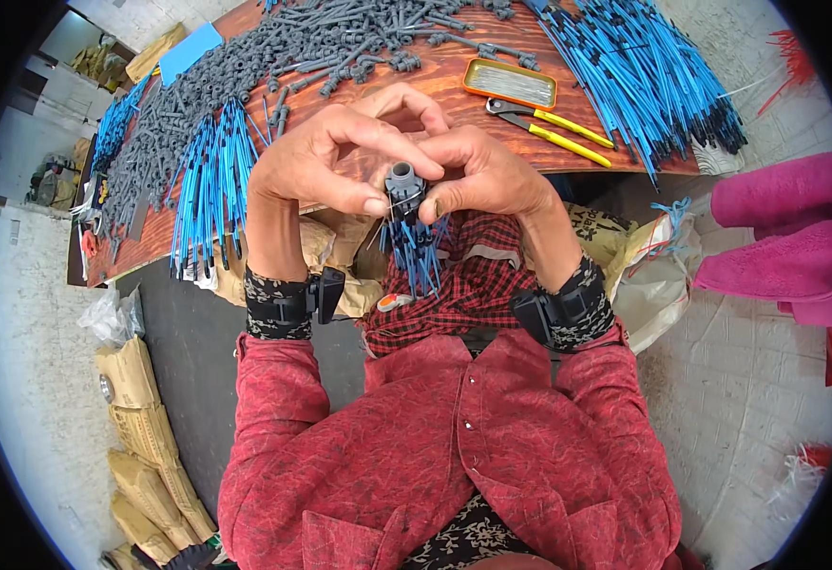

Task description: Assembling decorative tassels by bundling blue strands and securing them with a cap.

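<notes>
In front of my chest, over my lap, I hold a grey tubular plastic fitting (402, 173) upright between both hands. From its lower end hangs a bunch of thin blue rods (416, 255) with dark upper ends. The thumb and fingers of my left hand (340, 152) close on the fitting's left side. A thin wire-like strand seems to cross near that thumb. My right hand (487, 176) pinches the fitting from the right, its thumb against the dark part. The fingertips behind the fitting are partly hidden.
On the wooden table (454, 100) lie a heap of grey plastic fittings (311, 38), blue rods with black ends (634, 76), a second blue bundle (211, 180), a tray of thin metal pins (511, 84) and yellow-handled pliers (558, 133). A white sack (649, 294) stands at right; brown sacks (140, 427) lie left.
</notes>
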A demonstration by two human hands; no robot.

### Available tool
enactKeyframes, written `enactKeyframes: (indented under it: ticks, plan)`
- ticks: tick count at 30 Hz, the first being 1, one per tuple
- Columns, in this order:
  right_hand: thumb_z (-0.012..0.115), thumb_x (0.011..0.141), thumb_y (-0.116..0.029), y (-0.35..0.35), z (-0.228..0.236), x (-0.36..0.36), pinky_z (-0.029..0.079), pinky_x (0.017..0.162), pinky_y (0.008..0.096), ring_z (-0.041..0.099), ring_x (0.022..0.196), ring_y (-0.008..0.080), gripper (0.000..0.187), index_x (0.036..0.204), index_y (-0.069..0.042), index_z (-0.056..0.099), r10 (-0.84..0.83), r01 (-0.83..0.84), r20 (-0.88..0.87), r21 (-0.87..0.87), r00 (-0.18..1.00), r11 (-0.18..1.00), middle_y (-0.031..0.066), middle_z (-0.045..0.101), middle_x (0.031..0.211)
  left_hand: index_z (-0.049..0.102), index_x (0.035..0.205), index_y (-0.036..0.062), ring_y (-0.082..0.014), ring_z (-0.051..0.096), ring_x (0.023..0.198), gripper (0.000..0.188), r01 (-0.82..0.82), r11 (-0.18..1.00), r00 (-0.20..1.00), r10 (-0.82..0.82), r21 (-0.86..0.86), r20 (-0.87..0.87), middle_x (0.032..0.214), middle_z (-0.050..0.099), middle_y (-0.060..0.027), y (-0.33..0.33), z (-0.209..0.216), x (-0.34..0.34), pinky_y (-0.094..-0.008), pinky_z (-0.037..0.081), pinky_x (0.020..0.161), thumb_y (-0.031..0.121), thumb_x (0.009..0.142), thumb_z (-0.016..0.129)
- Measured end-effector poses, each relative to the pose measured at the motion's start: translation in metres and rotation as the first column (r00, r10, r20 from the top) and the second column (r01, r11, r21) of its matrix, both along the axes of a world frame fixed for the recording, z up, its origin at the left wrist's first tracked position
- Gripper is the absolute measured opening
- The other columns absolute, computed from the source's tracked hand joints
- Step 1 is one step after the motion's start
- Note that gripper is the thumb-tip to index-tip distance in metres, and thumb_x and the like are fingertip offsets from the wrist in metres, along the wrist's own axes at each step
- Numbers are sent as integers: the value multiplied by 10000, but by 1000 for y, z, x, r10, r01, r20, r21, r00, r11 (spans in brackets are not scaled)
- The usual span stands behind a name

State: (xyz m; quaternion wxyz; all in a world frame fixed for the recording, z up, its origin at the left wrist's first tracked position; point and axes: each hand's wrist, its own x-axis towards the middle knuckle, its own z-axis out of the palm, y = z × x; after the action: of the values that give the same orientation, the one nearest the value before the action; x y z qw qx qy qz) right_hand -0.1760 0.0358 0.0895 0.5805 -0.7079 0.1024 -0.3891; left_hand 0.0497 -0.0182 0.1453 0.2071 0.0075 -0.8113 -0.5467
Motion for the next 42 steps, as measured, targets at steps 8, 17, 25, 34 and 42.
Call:
enactKeyframes:
  ticks: [8, 17, 25, 34, 42]
  plan:
    - [849, 858, -225, -5, -41, 1, 492, 881, 276, 594, 1004, 78, 351, 1121, -20, 740, 20, -23, 28, 111, 999, 994, -27, 664, 1015, 808, 1090, 96, -281, 498, 1241, 466, -62, 998, 996, 64, -34, 65, 1292, 538, -123, 0, -29, -6, -418, 333, 1114, 375, 722, 868]
    - [866, 829, -194, -8, -33, -2, 483, 963, 311, 611, 1087, 120, 338, 1103, -37, 745, 18, -27, 102, 93, 995, 995, -7, 682, 1133, 790, 967, 34, -433, 475, 1365, 446, -159, 987, 987, 158, -6, -41, 1344, 574, -191, 15, -24, -20, -588, 304, 1160, 391, 701, 819]
    - [904, 798, -209, -14, -53, 1, 466, 1030, 311, 595, 1172, 135, 685, 1389, -54, 594, 113, -144, 126, 271, 986, 952, 7, 682, 1148, 761, 1141, 5, -303, 539, 1267, 512, -126, 991, 992, 127, 41, 0, 1361, 573, -179, 12, -36, -12, -433, 383, 1102, 355, 769, 785]
    - [837, 881, -238, -16, -67, 8, 468, 984, 285, 618, 1079, 108, 374, 1184, -50, 726, 82, -136, 199, 278, 977, 951, -25, 698, 1117, 777, 1012, -6, -390, 538, 1297, 416, -97, 989, 992, 105, 111, -70, 1156, 682, -162, 6, -43, -18, -581, 318, 1150, 310, 740, 788]
    - [829, 890, -209, -16, -72, 16, 444, 1027, 291, 599, 1142, 105, 380, 1221, -68, 706, 199, -311, 343, 314, 918, 897, -27, 682, 1157, 774, 998, -24, -384, 620, 1181, 421, -46, 996, 994, 53, 79, -92, 1029, 739, -149, 8, -24, -17, -588, 340, 1150, 299, 732, 823]
